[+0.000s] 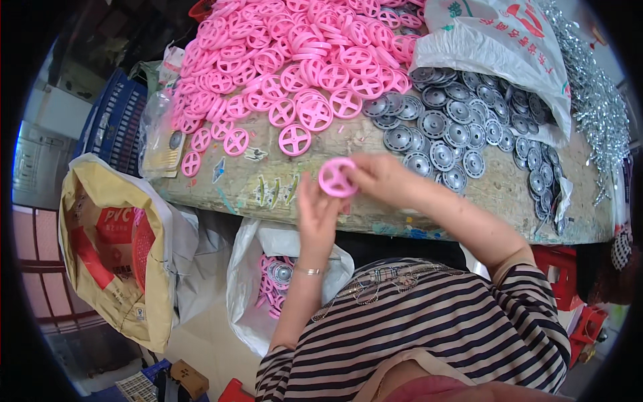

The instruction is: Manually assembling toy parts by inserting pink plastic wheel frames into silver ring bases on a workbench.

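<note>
Here — pink wheel (336, 177) between right grip (383, 178), clamped on its rim, and left grip (317, 213) — hold unclear.

wheels (313, 113) smooth plast.; discs (432, 124) glossy, metal-like; tabletop (362, 142) rough wd.

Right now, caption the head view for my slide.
Right-hand fingers hold a pink wheel beside the left hand, near heaped pink wheels and grey discs.

Worn table (375, 216) | heaped pink wheels (315, 114) | grey discs (457, 134) at right | white plastic bag (479, 50)
</note>
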Demonstrator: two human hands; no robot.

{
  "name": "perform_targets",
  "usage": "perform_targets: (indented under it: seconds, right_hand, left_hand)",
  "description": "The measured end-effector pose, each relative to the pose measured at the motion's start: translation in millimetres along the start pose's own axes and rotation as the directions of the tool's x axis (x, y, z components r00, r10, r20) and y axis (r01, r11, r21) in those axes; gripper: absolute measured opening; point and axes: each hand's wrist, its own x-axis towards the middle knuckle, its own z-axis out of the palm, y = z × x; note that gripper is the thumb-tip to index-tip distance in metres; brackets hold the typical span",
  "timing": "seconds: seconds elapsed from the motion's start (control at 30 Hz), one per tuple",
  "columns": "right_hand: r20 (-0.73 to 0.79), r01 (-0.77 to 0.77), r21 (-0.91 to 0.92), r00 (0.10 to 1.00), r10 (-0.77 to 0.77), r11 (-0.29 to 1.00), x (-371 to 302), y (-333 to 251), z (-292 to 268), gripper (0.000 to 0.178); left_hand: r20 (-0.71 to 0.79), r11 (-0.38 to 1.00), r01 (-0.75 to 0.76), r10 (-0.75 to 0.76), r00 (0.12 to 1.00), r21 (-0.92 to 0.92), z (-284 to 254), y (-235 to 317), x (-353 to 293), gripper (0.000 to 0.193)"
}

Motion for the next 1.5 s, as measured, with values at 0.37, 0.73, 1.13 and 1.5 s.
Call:
perform_targets:
  seconds: [0.37,0.73,1.13,1.5]
  right_hand:
    - [-0.427,-0.065,-0.723,0.824,-0.372,0.687,59,72,-70,0.038]
    - [-0.412,-0.129,-0.544,0.902,-0.131,0.829,76,59,-63,0.043]
    - [-0.375,0.198,-0.168,0.893,-0.248,0.966,-3,38,13,0.040]
    - [-0.080,-0.134,0.301,0.983,0.165,0.944,-8,28,15,0.019]
  left_hand:
    - [0.218,0.877,0.475,-0.480,0.850,0.079,15,-9,19,0.029]
    - [0.243,0.852,0.521,-0.518,0.820,0.057,10,-4,14,0.034]
    - [0.211,0.874,0.485,-0.478,0.853,0.023,11,-10,15,0.039]
    - [0.281,0.922,0.388,-0.375,0.883,0.009,0,-16,13,0.032]
